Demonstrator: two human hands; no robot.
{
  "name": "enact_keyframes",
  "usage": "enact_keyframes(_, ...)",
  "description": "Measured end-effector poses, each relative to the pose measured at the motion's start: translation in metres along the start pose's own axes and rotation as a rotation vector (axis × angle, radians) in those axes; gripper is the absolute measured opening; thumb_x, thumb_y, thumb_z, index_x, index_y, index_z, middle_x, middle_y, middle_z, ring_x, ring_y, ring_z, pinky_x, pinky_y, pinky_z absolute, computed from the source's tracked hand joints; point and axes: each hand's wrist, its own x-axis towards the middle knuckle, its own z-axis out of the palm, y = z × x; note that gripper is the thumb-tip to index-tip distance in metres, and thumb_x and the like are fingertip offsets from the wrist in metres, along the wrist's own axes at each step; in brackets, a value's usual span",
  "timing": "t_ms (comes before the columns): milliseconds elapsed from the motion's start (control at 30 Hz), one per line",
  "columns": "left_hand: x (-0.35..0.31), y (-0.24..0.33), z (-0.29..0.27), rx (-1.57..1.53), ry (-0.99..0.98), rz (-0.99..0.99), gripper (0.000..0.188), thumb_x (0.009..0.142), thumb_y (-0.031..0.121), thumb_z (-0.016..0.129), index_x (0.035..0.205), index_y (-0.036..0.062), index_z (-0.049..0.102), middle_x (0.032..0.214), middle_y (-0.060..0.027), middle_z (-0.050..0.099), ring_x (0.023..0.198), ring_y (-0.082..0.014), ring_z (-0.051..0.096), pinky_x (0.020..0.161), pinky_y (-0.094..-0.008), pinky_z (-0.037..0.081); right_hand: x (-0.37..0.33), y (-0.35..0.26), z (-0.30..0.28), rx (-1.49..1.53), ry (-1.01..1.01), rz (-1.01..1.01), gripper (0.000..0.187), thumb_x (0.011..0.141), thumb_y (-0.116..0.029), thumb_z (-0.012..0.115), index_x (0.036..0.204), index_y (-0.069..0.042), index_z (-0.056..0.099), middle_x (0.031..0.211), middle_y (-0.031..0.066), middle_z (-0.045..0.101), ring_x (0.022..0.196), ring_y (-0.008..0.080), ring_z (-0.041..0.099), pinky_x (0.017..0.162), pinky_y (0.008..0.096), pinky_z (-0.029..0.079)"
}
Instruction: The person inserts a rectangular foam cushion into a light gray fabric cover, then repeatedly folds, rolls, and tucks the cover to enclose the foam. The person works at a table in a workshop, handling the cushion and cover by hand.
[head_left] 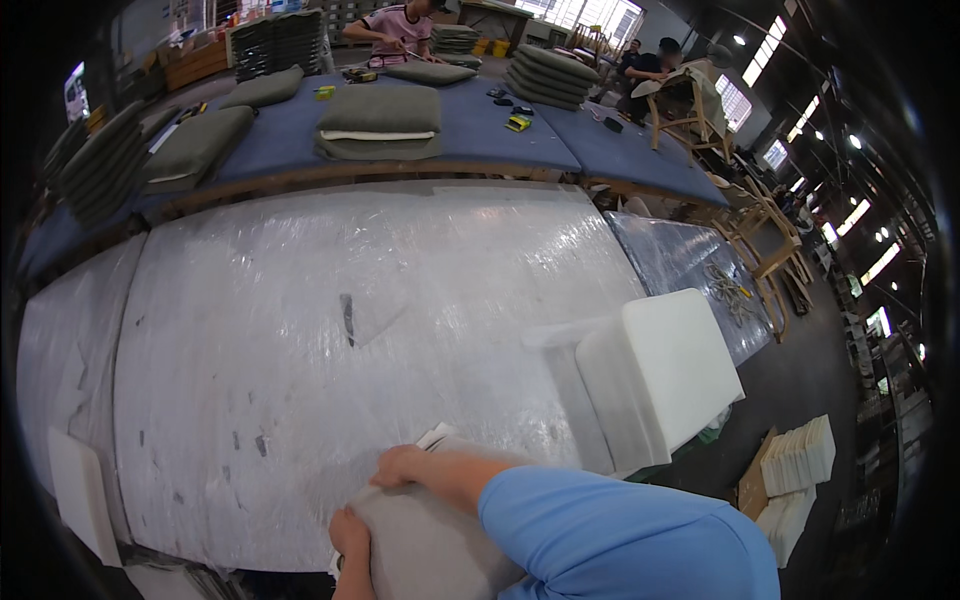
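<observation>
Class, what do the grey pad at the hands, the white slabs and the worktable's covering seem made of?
Grey pad: probably matte fabric; no shine, weave too small to tell.
White slabs: perhaps foam; smooth, dull, rounded corners.
Covering: likely clear plastic film; glossy, wrinkled streaks.

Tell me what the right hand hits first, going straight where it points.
Probably the white foam slab at the left: the right hand points roughly that way across the plastic-covered tabletop, passing just beyond the left hand. Depth and height are hard to judge.
</observation>
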Motion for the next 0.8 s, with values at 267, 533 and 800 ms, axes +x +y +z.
enact_keyframes(267,0.001,0.007,-0.001,-0.01,0.099,0.028,0.038,0.107,0.031,0.049,0.096,-0.0012,0.066,0.097,-0.027,0.071,0.095,-0.0486,0.067,0.08,-0.0577,0.051,0.008,-0.013,0.013,-0.018,0.105,-0.026,0.048,0.1,-0.047,0.058,0.119,-0.006,0.076,0.124,0.0184,0.073,0.119,0.0347,0.068,0.101,0.0471,0.052)
enact_keyframes(533,0.007,0.004,0.012,-0.059,0.088,0.028,0.04,0.11,0.029,0.042,0.096,-0.0002,0.066,0.095,-0.0255,0.07,0.092,-0.0476,0.067,0.08,-0.0571,0.051,0.016,-0.008,0.025,0.018,0.194,-0.094,0.035,0.104,-0.032,0.051,0.113,-0.01,0.077,0.119,0.0159,0.074,0.113,0.0358,0.07,0.095,0.0503,0.055)
enact_keyframes(800,0.016,0.002,0.015,-0.054,0.088,0.044,0.045,0.109,0.033,0.042,0.097,0.0004,0.07,0.098,-0.0252,0.072,0.095,-0.0476,0.068,0.084,-0.0569,0.051,0.023,-0.009,0.016,-0.08,0.153,-0.223,0.041,0.106,-0.033,0.046,0.112,-0.005,0.075,0.118,0.0177,0.074,0.114,0.037,0.068,0.098,0.05,0.053)
